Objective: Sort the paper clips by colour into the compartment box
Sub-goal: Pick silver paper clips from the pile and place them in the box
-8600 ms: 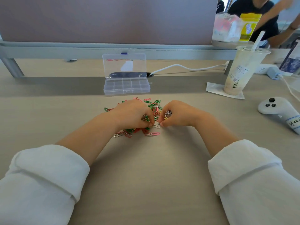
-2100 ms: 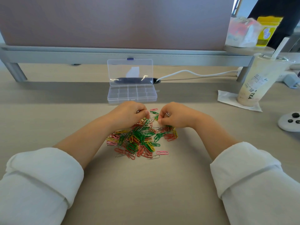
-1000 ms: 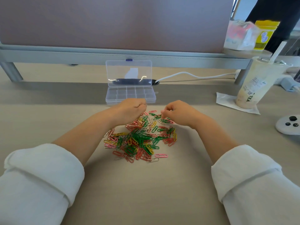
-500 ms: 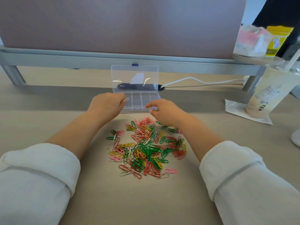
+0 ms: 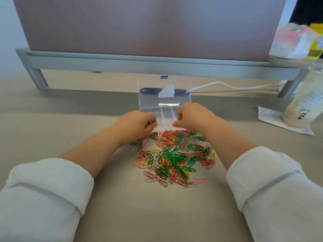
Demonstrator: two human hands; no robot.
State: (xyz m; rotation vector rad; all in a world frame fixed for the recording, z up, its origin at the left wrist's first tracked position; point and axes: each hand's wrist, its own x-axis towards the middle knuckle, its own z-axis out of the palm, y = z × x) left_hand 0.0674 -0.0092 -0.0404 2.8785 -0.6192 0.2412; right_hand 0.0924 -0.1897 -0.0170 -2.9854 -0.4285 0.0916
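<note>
A person in rolled white sleeves point(image 5: 47, 194) leans over a beige desk point(image 5: 70, 119), both forearms stretched forward. Between the arms lies a loose heap of paper clips point(image 5: 173, 158) in green, red, pink, yellow and silver, none of them sorted yet. Just past the heap, the left hand point(image 5: 136, 124) and the right hand point(image 5: 192, 117) curl their fingers over the near corners of the clear compartment box point(image 5: 166, 117), one at each end, gripping its front edge. The box sits touching the far rim of the heap, with its transparent lid point(image 5: 150, 100) standing open behind the compartments. A white cable point(image 5: 227, 85) trails off to the right behind it. A tea cup point(image 5: 300, 107) stands on a napkin point(image 5: 272, 117) at far right. A grey metal rail point(image 5: 122, 62) and a mauve partition panel point(image 5: 148, 23) close the far side.
</note>
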